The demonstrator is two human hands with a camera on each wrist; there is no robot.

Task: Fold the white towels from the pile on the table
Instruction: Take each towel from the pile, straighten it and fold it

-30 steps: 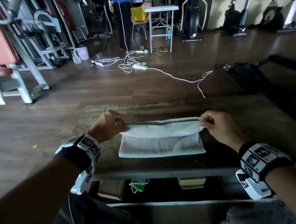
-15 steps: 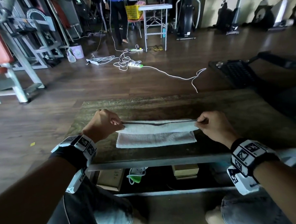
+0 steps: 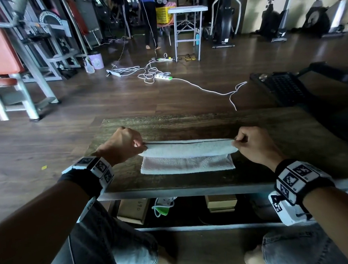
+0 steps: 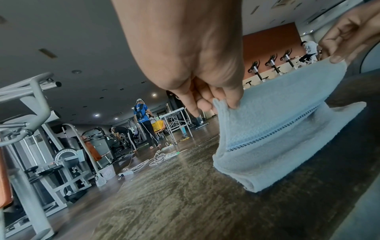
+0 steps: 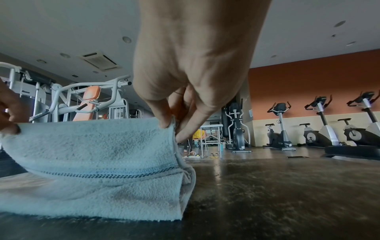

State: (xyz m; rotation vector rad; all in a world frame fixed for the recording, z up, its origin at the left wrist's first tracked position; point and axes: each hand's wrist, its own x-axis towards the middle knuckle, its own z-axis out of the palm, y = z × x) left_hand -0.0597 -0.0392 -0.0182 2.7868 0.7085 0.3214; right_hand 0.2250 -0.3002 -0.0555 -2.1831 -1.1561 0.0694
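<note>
A white towel (image 3: 187, 158) with a thin dark stripe lies partly folded on the dark wooden table (image 3: 199, 122). Its far edge is lifted off the table and curls toward me over the flat near part. My left hand (image 3: 127, 145) pinches the lifted edge at its left corner (image 4: 224, 104). My right hand (image 3: 250, 143) pinches the right corner (image 5: 170, 125). The towel (image 4: 277, 129) hangs taut between both hands, its near part (image 5: 92, 186) resting flat. No pile of other towels is in view.
Bare table top stretches to the left, right and behind the towel. Boxes (image 3: 133, 210) and a green-and-white object (image 3: 163, 206) sit on a shelf under the table. White cables and a power strip (image 3: 162, 77) lie on the floor beyond; gym machines and a person stand further back.
Both hands have carried the pinched far edge up and toward me, so it covers more of the flat near part. The head view has tilted slightly.
</note>
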